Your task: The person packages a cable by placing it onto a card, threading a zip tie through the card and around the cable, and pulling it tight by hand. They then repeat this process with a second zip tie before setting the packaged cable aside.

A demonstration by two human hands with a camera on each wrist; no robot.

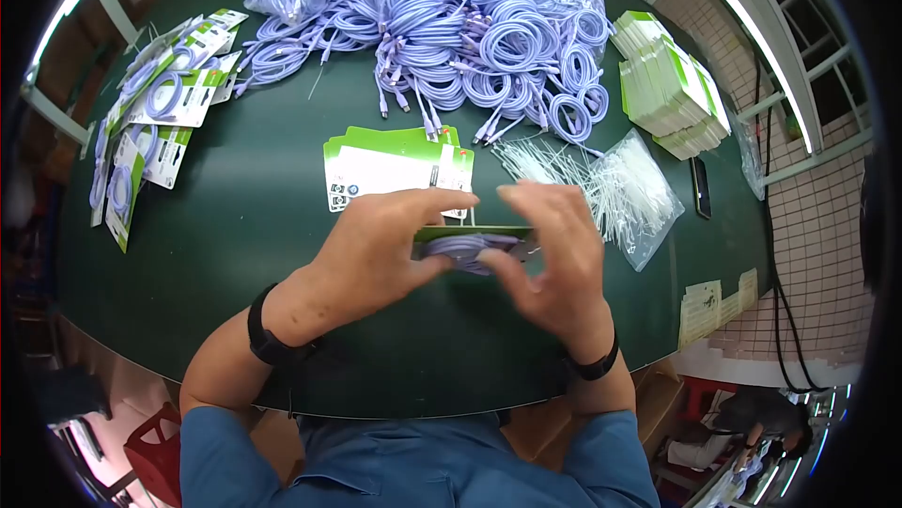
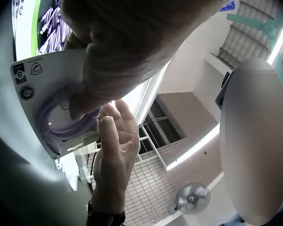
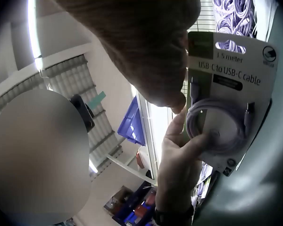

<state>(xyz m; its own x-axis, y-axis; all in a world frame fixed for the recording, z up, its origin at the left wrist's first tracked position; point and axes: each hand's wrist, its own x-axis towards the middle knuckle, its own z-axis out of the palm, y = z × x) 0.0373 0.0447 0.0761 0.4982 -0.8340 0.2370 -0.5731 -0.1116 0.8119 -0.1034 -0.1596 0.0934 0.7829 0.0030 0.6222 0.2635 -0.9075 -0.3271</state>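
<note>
My left hand (image 1: 371,245) grips a packaging card (image 3: 254,68) printed "USB-C to USB-C cable", its thumb on the coil. A coiled lilac cable (image 3: 195,113) lies against the card's printed face, with plugs showing at both sides. The card is edge-on in the head view. My right hand (image 1: 564,268) is close around the card's right end, fingers above it and thumb near the coil. The left wrist view shows this right hand (image 2: 115,150) with fingers fairly straight beside the card's hang-hole end. In front of both hands, flat cards (image 1: 376,165) lie on the table.
A large heap of lilac cables (image 1: 451,29) covers the far table. Carded cables (image 1: 164,94) are piled at left. A stack of cards (image 1: 667,85) stands at far right, near a dark phone-like object (image 1: 701,188). White ties (image 1: 620,193) spill from a plastic bag.
</note>
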